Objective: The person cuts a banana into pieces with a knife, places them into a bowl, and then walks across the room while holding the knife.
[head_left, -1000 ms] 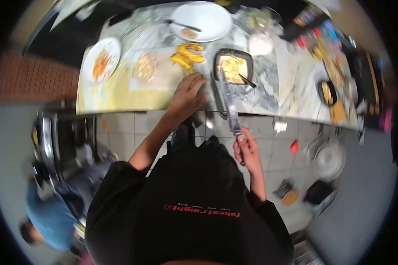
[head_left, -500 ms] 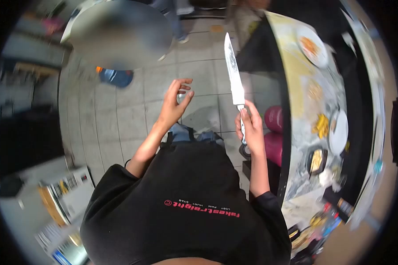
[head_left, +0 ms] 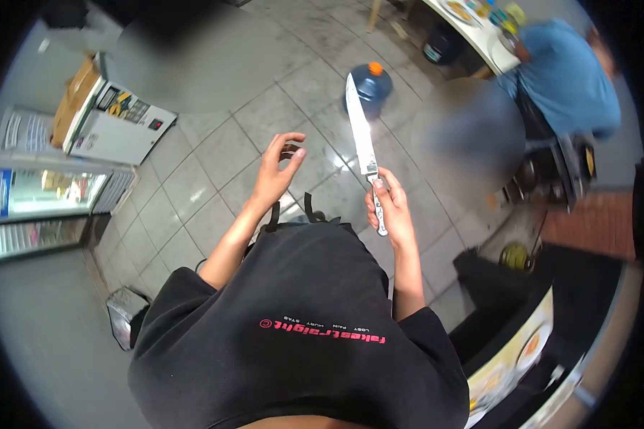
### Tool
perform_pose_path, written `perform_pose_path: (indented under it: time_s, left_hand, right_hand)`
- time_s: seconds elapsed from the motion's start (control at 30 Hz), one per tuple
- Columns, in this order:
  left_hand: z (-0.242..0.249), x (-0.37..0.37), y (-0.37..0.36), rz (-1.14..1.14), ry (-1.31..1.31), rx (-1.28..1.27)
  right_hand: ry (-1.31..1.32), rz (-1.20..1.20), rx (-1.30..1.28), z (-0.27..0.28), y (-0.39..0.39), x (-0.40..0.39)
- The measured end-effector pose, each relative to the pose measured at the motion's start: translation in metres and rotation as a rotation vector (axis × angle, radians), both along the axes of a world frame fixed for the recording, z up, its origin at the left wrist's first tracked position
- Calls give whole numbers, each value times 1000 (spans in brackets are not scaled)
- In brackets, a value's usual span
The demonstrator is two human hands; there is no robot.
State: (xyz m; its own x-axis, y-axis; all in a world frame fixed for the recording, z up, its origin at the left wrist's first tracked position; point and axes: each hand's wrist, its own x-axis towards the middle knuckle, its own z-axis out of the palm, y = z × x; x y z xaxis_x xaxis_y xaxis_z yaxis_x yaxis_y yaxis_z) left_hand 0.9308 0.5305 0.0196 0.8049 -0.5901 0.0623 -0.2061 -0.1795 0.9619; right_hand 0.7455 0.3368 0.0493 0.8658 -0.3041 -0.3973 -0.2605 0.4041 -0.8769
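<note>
A large kitchen knife [head_left: 360,132] points away from me with its bright blade upward in the view. My right hand [head_left: 393,207] is closed round its pale, dark-spotted handle, the thumb lying along the handle near the blade's base. My left hand [head_left: 277,170] hangs in the air to the left, fingers loosely curled and apart from the thumb, holding nothing. Beyond the blade's tip, a blue water jug [head_left: 381,89] with an orange cap is on the tiled floor [head_left: 215,157], partly covered by the knife.
A white chest-type appliance [head_left: 125,129] and a glass-door fridge [head_left: 54,191] stand at the left. A person in a blue shirt [head_left: 569,79] is at the upper right beside a white table [head_left: 472,32]. A counter with a printed top [head_left: 511,357] lies lower right.
My view has turned left: the counter has swung to the lower right and the jug now shows beyond the knife. The right hand keeps the knife; the left stays empty.
</note>
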Motion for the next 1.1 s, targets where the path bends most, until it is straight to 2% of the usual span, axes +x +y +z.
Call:
perform_pose_path:
  time_s: [0.13, 0.2, 0.27, 0.4, 0.47, 0.63, 0.73, 0.8, 0.87, 0.97, 1.07, 1.1]
  left_hand:
    - [4, 86, 31, 211, 54, -35]
    - [-1, 123, 35, 241, 52, -62]
    - [-6, 155, 34, 336, 197, -112]
    - [-27, 242, 20, 331, 291, -130]
    - [-31, 292, 7, 347, 326, -106]
    - [11, 458, -38, 304, 283, -25]
    - [39, 553, -66, 257, 237, -45]
    - [45, 612, -75, 254, 145, -54]
    - [36, 673, -89, 255, 141, -73]
    - [22, 763, -118, 327, 217, -141]
    - [6, 858, -161, 216, 255, -114]
    - [6, 891, -178, 147, 270, -142]
  right_hand:
    - [-70, 109, 104, 0, -7, 120]
    - [-69, 122, 158, -3, -16, 180]
    - [-50, 194, 142, -9, -23, 231]
    - [-14, 227, 144, -17, -49, 340]
    - [-41, 183, 255, -34, -58, 395]
    - [-8, 73, 414, -48, -92, 548]
    - [-11, 46, 367, -22, -118, 644]
    - [-7, 65, 220, -6, -130, 699]
    - [-14, 30, 233, 3, -149, 755]
    - [-16, 48, 109, 4, -176, 833]
    - [-59, -4, 62, 0, -203, 901]
    - [-99, -61, 71, -17, -210, 923]
